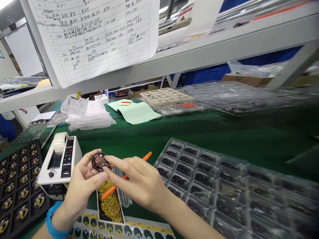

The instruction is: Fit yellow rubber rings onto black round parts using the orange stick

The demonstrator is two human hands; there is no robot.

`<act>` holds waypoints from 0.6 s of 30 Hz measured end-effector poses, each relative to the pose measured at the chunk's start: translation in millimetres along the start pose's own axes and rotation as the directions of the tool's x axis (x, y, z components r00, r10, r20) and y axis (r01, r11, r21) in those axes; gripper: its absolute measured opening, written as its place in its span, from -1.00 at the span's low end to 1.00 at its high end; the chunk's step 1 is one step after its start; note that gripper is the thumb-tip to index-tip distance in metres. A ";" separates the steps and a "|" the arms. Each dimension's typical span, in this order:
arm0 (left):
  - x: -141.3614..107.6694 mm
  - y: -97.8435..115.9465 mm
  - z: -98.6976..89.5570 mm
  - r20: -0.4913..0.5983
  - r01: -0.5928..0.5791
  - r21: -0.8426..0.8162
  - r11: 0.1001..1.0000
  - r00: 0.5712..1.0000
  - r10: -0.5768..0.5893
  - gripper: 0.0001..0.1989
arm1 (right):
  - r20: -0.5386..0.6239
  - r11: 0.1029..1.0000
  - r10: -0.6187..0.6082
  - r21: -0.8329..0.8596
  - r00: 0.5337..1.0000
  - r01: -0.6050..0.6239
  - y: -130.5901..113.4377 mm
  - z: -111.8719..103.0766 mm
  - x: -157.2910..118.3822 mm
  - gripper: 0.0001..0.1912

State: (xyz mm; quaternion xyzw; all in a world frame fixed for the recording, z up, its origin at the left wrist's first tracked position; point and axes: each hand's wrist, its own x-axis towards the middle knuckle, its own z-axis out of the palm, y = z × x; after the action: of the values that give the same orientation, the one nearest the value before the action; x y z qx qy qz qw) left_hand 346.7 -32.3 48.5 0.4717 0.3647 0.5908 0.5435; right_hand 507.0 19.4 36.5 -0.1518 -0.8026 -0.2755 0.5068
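A small round black ring-shaped part [97, 161] is held up in front of me, its middle brownish. My left hand [83, 177] grips it from the left between thumb and fingers; a blue band [53, 220] circles that wrist. From the right, my right hand [139, 181] pinches the part's right edge with thumb and index finger. Below the hands lies a box [122, 215] of yellow rubber-band-like loops [109, 202]. An orange stick-like tool [108, 192] lies across the box, passing behind my right hand.
A tape dispenser [72, 156] stands left of my hands, beside a black tray [15, 205] of round gold-ringed parts. To the right is a clear compartment tray [189, 166] of dark parts. A sticker sheet [139, 229] lies in front. A shelf beam [204, 53] crosses above.
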 end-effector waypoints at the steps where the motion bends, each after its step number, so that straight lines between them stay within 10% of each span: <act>1: 0.0 -1.4 -0.3 -0.026 0.009 0.011 1.000 1.000 -0.009 -0.48 | -0.001 1.000 -0.003 0.007 1.000 0.003 -0.8 0.2 0.1 -0.66; 13: 16.1 -14.5 -8.4 -0.115 0.050 0.062 0.997 0.992 -0.042 -0.39 | 0.030 0.999 0.006 0.053 1.000 -0.007 -8.8 15.7 -4.9 -0.69; 18: -31.9 -1.2 -31.9 -0.128 0.063 0.174 0.983 0.991 -0.041 -0.44 | 0.117 0.936 0.291 0.173 0.950 -0.308 19.7 23.3 -25.2 -0.71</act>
State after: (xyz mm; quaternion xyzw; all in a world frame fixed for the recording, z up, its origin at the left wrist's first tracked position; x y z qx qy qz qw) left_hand 315.5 -61.0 33.1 0.4711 0.4612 0.5697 0.4908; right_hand 511.4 50.0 11.7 -0.2355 -0.8147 -0.1104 0.5184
